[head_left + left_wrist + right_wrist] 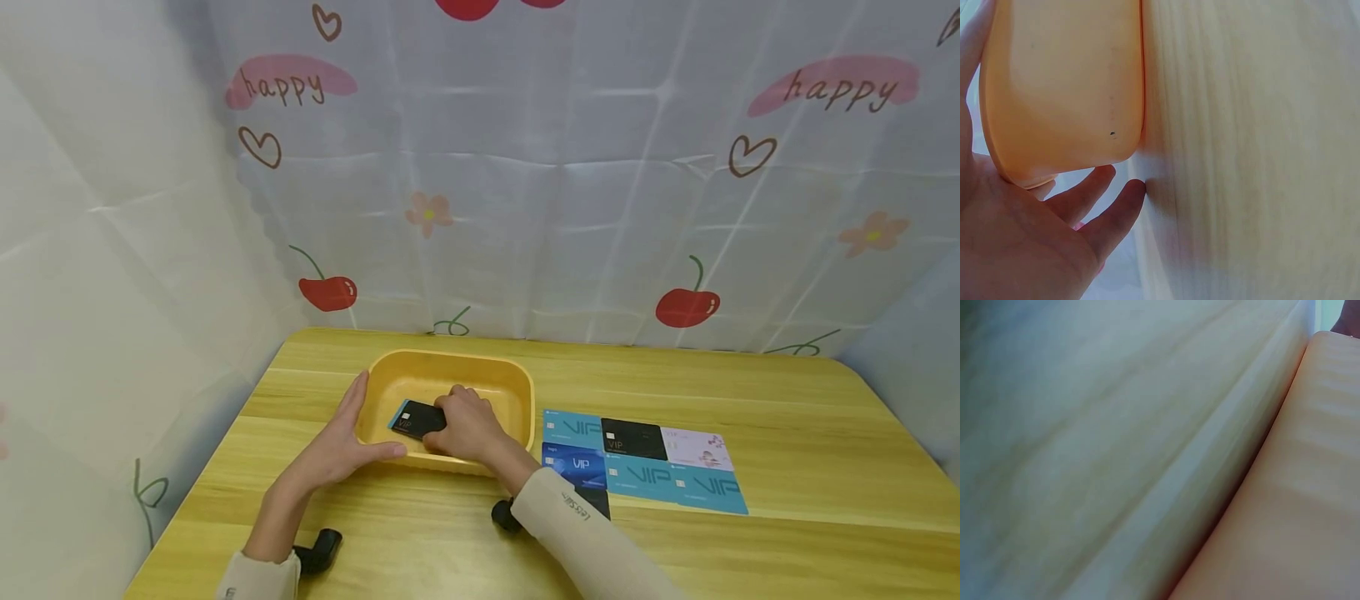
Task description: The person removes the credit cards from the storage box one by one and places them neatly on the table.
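A yellow plastic basket [517, 392] stands on the table, and my right hand [471, 423] reaches into it. Its fingers and thumb grip the right end of a black VIP card [414, 419], with a teal edge showing underneath; how many cards lie there I cannot tell. Around the basket's front left corner my left hand [341, 446] spreads, its thumb near the front rim and its fingers along the left side. In the left wrist view the left hand's fingers [1116, 219] look nearly straight beside the orange-looking basket wall [1072, 94].
Right of the basket, several cards lie in rows: teal [645, 477], black [633, 439], dark blue [573, 465] and pale floral [697, 448]. Another black card [595, 502] is partly behind the right sleeve. A printed curtain [555, 250] hangs behind the table. Black wrist gear [322, 552] sits by the left wrist.
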Demonstrator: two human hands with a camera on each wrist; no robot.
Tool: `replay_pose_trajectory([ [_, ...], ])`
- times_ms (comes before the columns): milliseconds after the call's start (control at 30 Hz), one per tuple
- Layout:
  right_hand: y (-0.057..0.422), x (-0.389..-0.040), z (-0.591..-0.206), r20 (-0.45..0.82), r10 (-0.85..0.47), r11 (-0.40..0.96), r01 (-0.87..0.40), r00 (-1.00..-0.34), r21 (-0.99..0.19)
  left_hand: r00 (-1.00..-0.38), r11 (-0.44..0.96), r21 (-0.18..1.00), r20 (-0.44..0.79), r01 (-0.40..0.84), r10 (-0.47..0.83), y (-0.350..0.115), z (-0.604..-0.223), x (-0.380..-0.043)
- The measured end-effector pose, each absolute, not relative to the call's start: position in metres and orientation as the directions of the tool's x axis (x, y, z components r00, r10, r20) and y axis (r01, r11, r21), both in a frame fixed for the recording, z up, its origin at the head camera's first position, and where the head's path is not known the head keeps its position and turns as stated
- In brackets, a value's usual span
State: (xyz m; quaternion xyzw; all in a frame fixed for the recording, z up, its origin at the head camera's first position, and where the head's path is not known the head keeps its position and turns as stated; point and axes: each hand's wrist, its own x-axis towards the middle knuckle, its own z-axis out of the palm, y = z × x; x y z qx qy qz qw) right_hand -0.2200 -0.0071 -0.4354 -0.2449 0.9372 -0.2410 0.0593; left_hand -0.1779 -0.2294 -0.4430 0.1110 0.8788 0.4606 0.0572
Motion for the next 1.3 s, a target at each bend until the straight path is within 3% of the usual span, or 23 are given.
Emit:
replay_pose_trajectory([
  [1300, -0.0044, -0.212, -0.4275, 0.116, -0.474, 0.66, -0.44, -0.873, -0.609, -0.966, 0.536, 0.831, 0.01, 0.152, 0.258, -0.2288, -0.442, -0.1782],
])
